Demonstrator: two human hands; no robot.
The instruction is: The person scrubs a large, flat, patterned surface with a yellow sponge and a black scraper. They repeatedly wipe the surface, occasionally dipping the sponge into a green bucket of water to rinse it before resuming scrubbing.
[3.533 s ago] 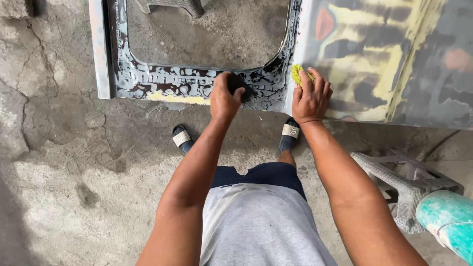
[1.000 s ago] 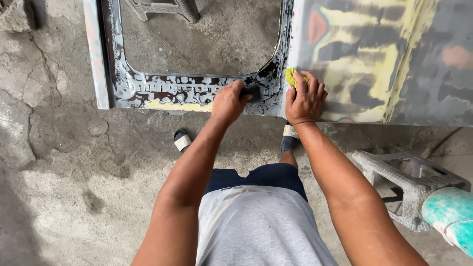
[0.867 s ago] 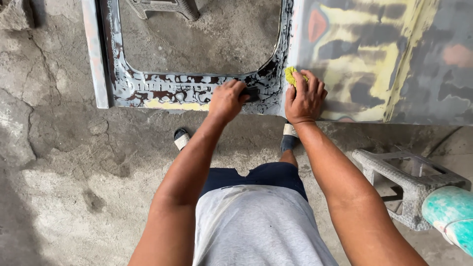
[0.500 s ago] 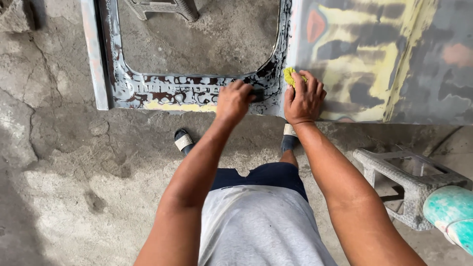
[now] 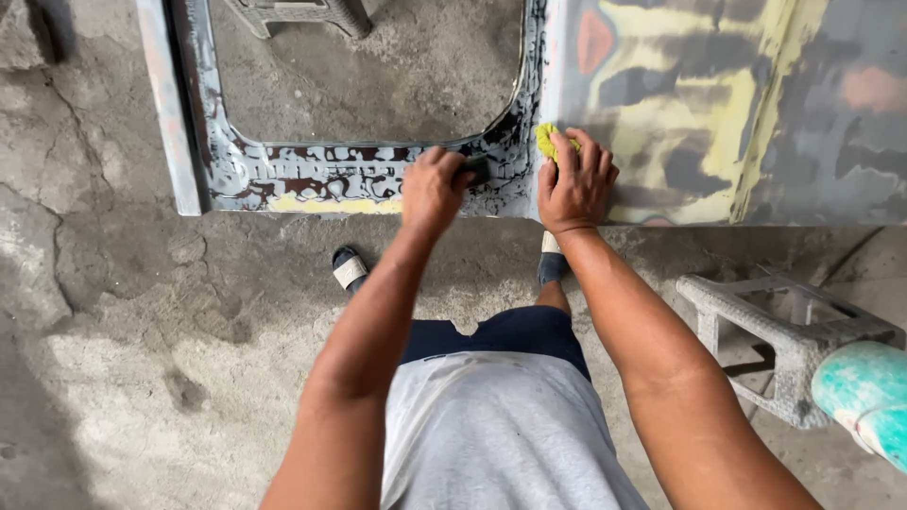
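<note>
door panel [image 5: 718, 104] is patchy grey, yellow, orange-red; yellow sponge [image 5: 548, 140]; teal drum [image 5: 864, 397]; grey shirt [image 5: 501, 434], navy shorts [image 5: 510, 331].

Car door panel [image 5: 718, 113] lying flat above the concrete floor [image 5: 123, 359], window frame [image 5: 312, 179] to its left. Left hand [image 5: 433, 189] pressing a sanding block [image 5: 475, 170] on the frame; right hand [image 5: 574, 184] resting beside it on a sponge [image 5: 546, 140]. Stool [image 5: 784, 331] standing at right, before the panel.
</note>
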